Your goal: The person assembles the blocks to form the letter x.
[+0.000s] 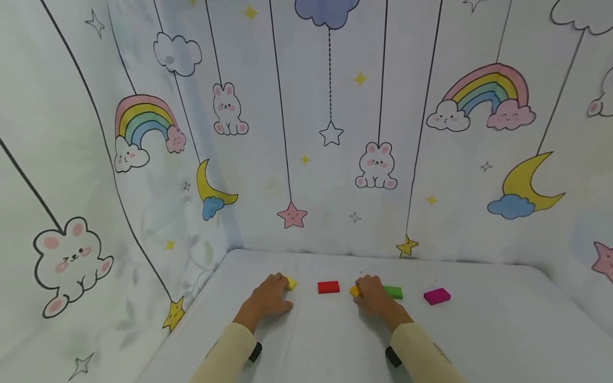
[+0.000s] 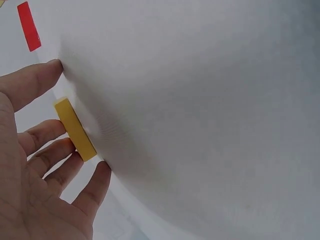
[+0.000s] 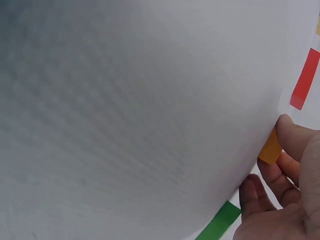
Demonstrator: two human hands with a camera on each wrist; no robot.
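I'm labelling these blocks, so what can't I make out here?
Head view: part of the yellow block, hidden by the left grip.
Head view: much of the orange block, hidden by the right grip.
Right wrist view: the rest of the green block, cut off by the bottom edge.
Right wrist view: a yellow sliver, cut off by the right edge.

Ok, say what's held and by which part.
Right hand holds an orange block, exact spot hidden; left hand only touches the long side of a yellow block.
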